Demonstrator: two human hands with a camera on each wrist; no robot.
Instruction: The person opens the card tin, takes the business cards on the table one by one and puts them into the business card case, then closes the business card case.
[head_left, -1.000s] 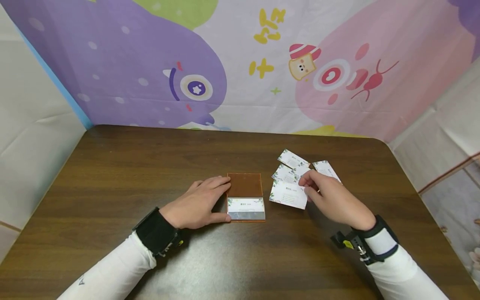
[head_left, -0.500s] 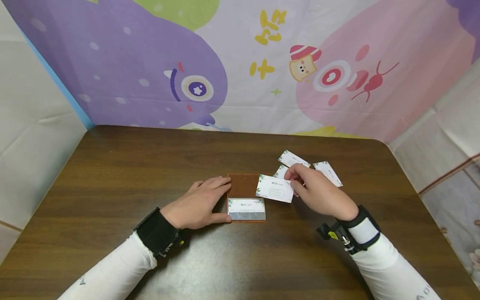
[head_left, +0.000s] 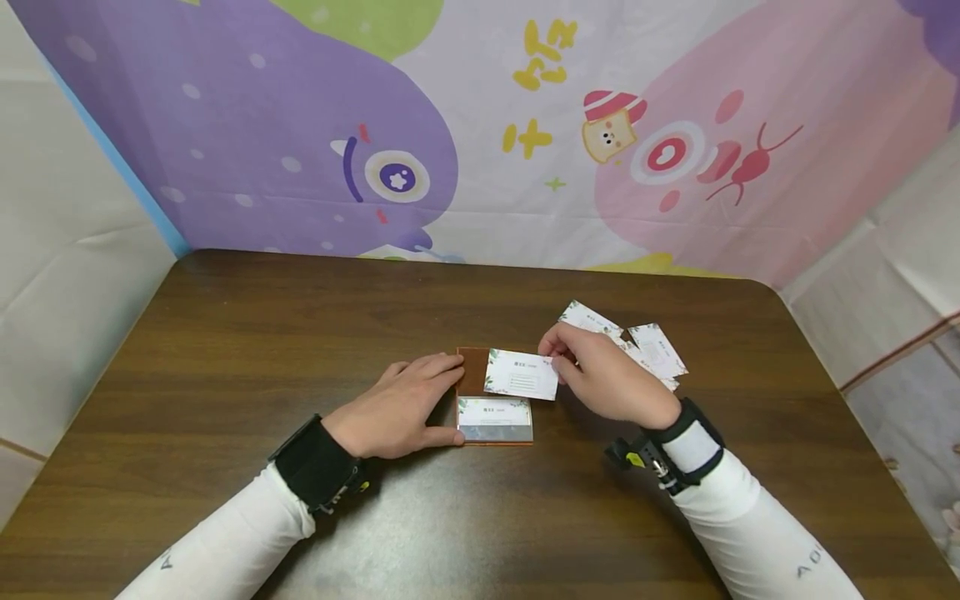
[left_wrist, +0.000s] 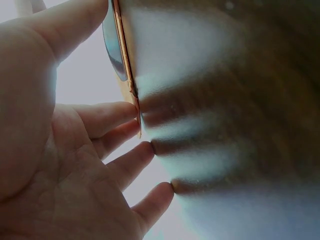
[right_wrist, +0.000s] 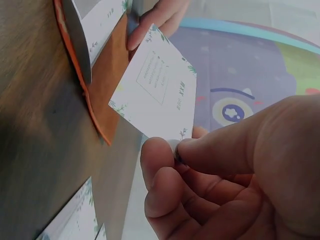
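A brown card holder (head_left: pixel 472 367) lies on the table, with one white card (head_left: pixel 493 410) tucked in its lower pocket. My left hand (head_left: pixel 397 407) rests at the holder's left edge, fingertips and thumb touching it, fingers mostly straight. Between thumb and fingers my right hand (head_left: pixel 611 375) pinches the right end of a white business card (head_left: pixel 521 374) printed with green leaves. This card overlaps the holder's upper part in the head view. In the right wrist view the pinched card (right_wrist: pixel 160 85) stands tilted above the holder (right_wrist: pixel 107 75).
Several loose cards (head_left: pixel 657 348) lie on the table behind and right of my right hand, partly hidden by it. The dark wooden table (head_left: pixel 300 317) ends at a cartoon-printed backdrop (head_left: pixel 517 217).
My right hand has picked a card from the loose pile and carried it left until it overlaps the holder. The left hand stays in place.
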